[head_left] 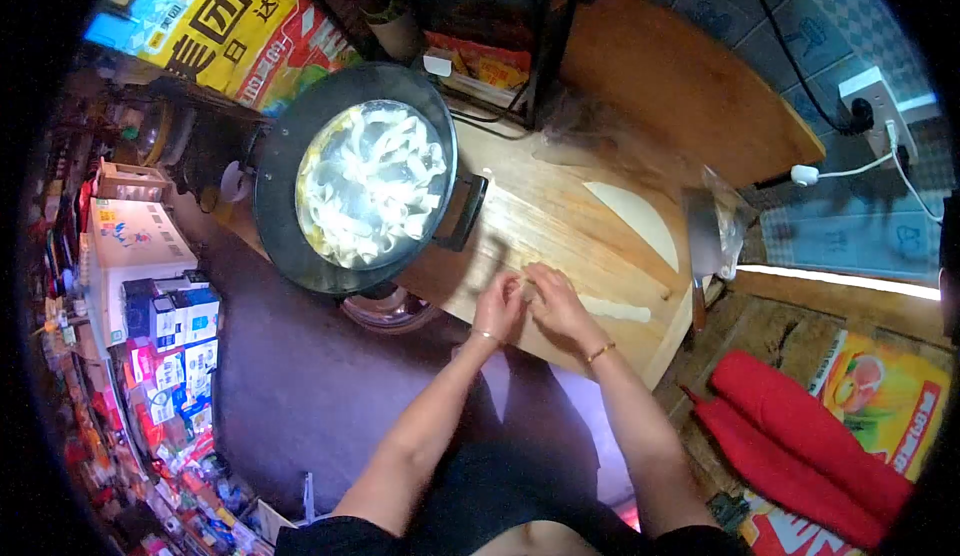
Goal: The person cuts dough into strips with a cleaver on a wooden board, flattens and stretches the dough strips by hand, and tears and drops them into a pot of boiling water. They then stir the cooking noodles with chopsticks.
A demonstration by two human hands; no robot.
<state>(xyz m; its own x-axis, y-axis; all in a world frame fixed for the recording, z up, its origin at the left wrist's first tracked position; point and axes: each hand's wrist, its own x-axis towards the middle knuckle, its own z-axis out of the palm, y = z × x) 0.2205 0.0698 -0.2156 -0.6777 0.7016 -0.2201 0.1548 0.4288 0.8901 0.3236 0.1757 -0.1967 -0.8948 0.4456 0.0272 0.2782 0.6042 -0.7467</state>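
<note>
Left hand [499,303] and right hand [558,301] meet at fingertips; I can't tell what's pinched. Pale dough strip [622,310] at their 3 o'clock on board [520,218] seems light, soft, tearable; best supported near both ends.

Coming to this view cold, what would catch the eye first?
Probably the wide dark pan left of centre, full of bright white pieces. Next, the left hand and right hand, close together over the near edge of the wooden board. The red cloth at lower right also stands out.
</note>
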